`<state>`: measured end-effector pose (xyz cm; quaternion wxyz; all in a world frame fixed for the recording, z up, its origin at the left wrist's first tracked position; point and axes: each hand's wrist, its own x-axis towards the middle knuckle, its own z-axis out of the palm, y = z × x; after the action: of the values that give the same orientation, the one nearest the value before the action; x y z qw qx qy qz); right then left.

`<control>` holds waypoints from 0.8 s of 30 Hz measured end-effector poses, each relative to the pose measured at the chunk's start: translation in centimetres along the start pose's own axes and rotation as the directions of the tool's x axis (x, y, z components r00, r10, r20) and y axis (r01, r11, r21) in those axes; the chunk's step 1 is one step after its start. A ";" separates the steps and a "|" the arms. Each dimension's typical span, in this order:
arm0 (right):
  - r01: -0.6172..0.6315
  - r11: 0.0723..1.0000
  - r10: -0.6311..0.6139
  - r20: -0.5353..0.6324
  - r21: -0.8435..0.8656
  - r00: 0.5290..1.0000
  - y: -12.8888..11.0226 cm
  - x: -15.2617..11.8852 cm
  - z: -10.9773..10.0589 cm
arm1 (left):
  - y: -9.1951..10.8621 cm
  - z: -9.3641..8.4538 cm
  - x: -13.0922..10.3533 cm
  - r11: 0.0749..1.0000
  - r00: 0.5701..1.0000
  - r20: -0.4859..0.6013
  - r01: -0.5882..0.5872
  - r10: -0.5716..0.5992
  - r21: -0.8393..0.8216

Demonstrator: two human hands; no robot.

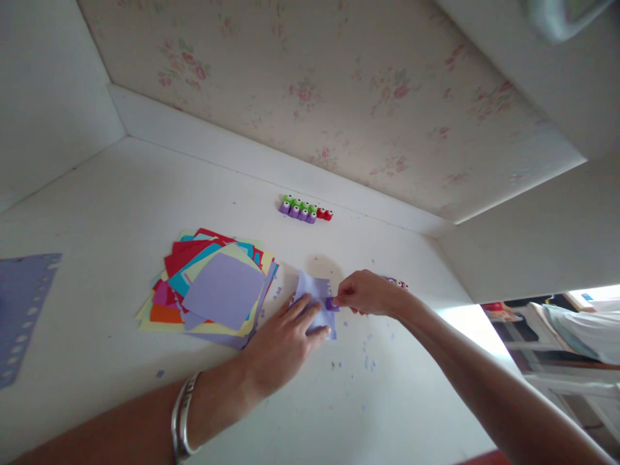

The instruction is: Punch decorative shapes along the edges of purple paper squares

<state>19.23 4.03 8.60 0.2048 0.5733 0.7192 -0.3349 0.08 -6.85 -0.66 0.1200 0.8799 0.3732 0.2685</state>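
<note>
A small lavender paper (314, 292) lies on the white table, with small holes along its upper left and right edges. My left hand (285, 336) rests on it with the fingers spread flat. A small purple punch (331, 304) sits at the paper's right edge, and my right hand (363, 294) is closed on it. Tiny lavender cut-outs (369, 363) are scattered near the paper. To the left of my left hand is a loose pile of coloured papers (225, 287), a lavender sheet on top.
Small punches (304, 210) in green, purple and red stand in rows near the back wall. More punches (397, 282) are partly hidden behind my right wrist. At the far left lies a lavender sheet (24, 313) with a punched edge. Shelves with cloth are at the right.
</note>
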 end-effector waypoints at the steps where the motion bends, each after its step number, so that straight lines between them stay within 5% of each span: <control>1: 0.005 1.000 -0.005 0.005 0.006 1.000 0.1 0.0 0.0 | 0.0 0.0 0.0 1.000 1.000 0.002 0.000 0.000 0.003; 12: 0.167 0.985 -0.162 -0.099 0.050 0.982 2.2 -1.2 0.1 | 0.0 -0.1 -0.2 0.999 0.999 0.038 0.002 -0.003 0.033; 16: 0.222 0.975 -0.213 -0.321 -0.011 0.923 2.2 -2.2 1.1 | 0.0 -0.3 -0.2 0.999 1.000 0.026 0.000 -0.001 0.041; 20: 0.327 0.934 -0.356 -0.360 -0.140 0.862 1.9 -2.9 2.6 | 0.0 -0.2 -0.3 0.998 0.999 0.035 -0.003 0.001 0.060; 24: 0.304 0.923 -0.375 -0.374 -0.237 0.848 2.8 -3.6 3.2 | 0.0 -0.1 -0.4 0.997 0.999 0.049 -0.006 0.003 0.075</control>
<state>22.60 -0.43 8.14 0.0335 0.4748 0.8619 -0.1748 -0.25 -7.09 -0.73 0.0954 0.8909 0.3781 0.2330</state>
